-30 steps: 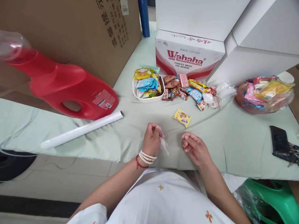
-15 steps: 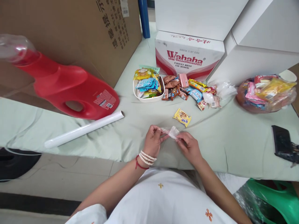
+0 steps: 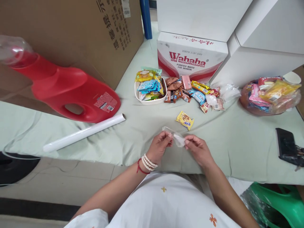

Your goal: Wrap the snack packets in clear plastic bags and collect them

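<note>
Between my two hands stretches a small clear plastic bag (image 3: 178, 140), crumpled and partly see-through. My left hand (image 3: 161, 143), with white beads and a red string at the wrist, pinches its left part. The fingers of my right hand (image 3: 196, 148) are closed on its right end. Just beyond the bag, a yellow snack packet (image 3: 185, 120) lies on the cloth, touched by neither hand. Farther back sits a white bowl (image 3: 152, 102) heaped with wrapped snacks. Beside it are brown snack packets (image 3: 174, 85), a blue packet (image 3: 199, 97) and crumpled clear bags (image 3: 229, 92).
On the left lie a red jug (image 3: 78, 91) and a white roll (image 3: 84, 132), near a large cardboard box (image 3: 71, 31). A Wahaha carton (image 3: 190, 58) stands behind the snacks. To the right are a filled bowl (image 3: 249, 106) and a black phone (image 3: 286, 142); a green stool (image 3: 280, 202) is below.
My right hand has moved slightly right and down. My left hand has shifted its grip along the plastic bag, its fingers now curled in more. The bag hangs more spread out.
</note>
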